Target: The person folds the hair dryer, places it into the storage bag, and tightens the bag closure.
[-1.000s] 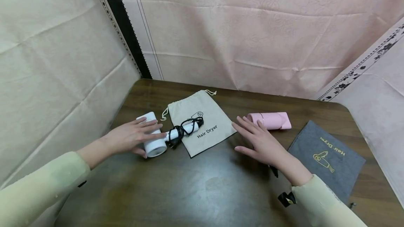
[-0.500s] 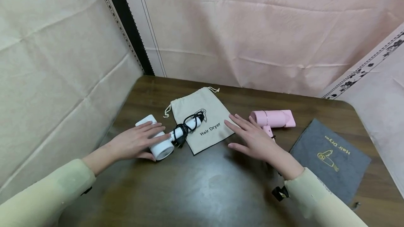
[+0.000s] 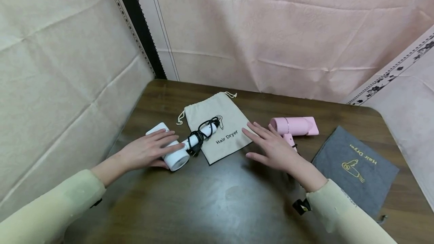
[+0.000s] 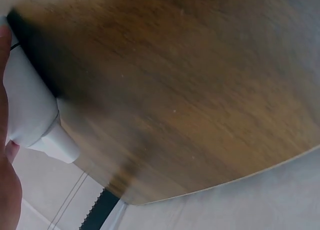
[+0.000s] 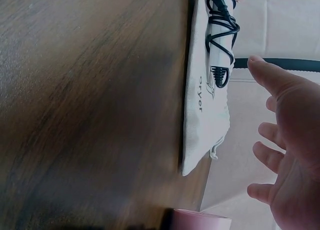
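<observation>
On the left, a white hair dryer (image 3: 177, 159) lies with its cord-wrapped handle over a beige drawstring bag (image 3: 227, 123) marked "Hair Dryer". My left hand (image 3: 149, 150) lies over its barrel, fingers across the top and thumb along the near side. The left wrist view shows the white barrel (image 4: 30, 99) against that hand, a fingertip showing past its far side. My right hand (image 3: 274, 150) holds nothing, fingers spread, between the bag and a pink hair dryer (image 3: 296, 126). The pink handle is partly hidden behind the hand. In the right wrist view the right hand (image 5: 295, 150) appears palm-side, above the table.
A dark grey bag (image 3: 354, 168) with gold "Hair Dryer" print lies flat to the right of the right forearm. The brown wooden table (image 3: 203, 206) has rounded corners. Pale cloth curtains (image 3: 271, 40) hang behind it and at both sides.
The left hand and white dryer have shifted slightly right and nearer, the dryer turning a little. The right hand has moved slightly left, uncovering part of the pink handle. The view has shifted slightly.
</observation>
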{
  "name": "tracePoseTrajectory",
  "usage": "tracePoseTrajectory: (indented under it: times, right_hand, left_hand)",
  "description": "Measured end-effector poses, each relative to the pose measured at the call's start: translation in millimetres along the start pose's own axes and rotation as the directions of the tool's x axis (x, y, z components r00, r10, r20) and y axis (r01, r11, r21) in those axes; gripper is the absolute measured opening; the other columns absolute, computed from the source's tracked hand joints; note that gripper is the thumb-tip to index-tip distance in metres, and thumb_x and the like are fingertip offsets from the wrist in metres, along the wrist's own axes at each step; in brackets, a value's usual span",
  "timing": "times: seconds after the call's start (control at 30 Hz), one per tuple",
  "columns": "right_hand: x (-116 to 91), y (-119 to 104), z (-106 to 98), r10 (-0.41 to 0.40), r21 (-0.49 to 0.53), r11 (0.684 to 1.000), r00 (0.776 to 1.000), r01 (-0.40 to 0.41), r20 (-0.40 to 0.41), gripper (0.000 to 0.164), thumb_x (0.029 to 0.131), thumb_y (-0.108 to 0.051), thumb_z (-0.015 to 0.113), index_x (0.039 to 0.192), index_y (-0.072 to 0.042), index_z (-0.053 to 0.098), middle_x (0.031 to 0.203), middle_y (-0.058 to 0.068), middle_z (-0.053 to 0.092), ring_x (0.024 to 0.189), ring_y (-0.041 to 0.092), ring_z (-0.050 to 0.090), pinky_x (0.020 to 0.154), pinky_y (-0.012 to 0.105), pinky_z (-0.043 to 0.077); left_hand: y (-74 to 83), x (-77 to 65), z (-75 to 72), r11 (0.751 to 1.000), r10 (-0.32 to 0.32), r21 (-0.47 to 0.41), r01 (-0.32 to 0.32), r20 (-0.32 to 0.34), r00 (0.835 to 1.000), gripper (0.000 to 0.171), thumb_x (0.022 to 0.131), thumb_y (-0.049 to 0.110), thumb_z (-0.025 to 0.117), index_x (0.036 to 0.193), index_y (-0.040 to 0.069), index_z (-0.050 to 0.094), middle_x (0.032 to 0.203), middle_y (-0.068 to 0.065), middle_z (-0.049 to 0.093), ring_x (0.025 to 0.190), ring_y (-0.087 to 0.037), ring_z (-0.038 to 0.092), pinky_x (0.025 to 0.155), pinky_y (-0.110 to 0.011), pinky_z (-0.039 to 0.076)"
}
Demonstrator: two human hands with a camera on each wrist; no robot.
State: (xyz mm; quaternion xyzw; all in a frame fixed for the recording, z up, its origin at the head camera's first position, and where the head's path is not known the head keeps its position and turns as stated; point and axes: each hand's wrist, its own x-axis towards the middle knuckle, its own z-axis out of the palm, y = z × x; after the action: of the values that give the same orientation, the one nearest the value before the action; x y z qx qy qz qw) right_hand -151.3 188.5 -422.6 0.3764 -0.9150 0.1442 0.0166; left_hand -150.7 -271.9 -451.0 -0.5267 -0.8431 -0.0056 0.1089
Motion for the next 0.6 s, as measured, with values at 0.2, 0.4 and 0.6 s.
tracePoseTrajectory:
  times: [0.2,0.4,0.6]
  right_hand:
    - [2.5,-3.4,-0.5,0.007,0.004,1.0,1.0,-0.007,0.023,0.077,0.099,-0.039,0.077,0.164,-0.013,0.044,0.17,0.016,0.039,0.157,0.039,0.035,0.124,0.072,0.021]
    - [5.5,-4.7,0.4,-0.009,0.001,1.0,1.0,0.009,0.022,0.077,0.099,-0.038,0.077,0.163,-0.011,0.045,0.168,0.018,0.041,0.156,0.041,0.037,0.123,0.072,0.022]
    - [7.9,-5.6,2.7,-0.009,0.014,1.0,0.999,0.008,0.031,0.076,0.1,-0.038,0.076,0.164,-0.012,0.044,0.168,0.018,0.041,0.156,0.04,0.037,0.124,0.071,0.022]
  left_hand:
    - [4.3,2.5,3.4,1.0,-0.017,-0.007,0.017,-0.01,1.0,0.083,0.086,0.051,0.087,0.152,0.012,0.058,0.143,-0.02,0.064,0.136,-0.041,0.059,0.115,-0.057,0.047]
    - [6.4,4.1,2.5,0.999,-0.031,-0.01,0.031,0.0,1.0,0.084,0.085,0.047,0.09,0.154,0.013,0.056,0.144,-0.02,0.063,0.136,-0.041,0.059,0.115,-0.057,0.046]
    - [8.7,2.6,3.3,0.999,-0.035,-0.008,0.035,0.013,0.999,0.083,0.084,0.043,0.092,0.153,0.013,0.057,0.144,-0.019,0.063,0.135,-0.04,0.06,0.114,-0.057,0.047]
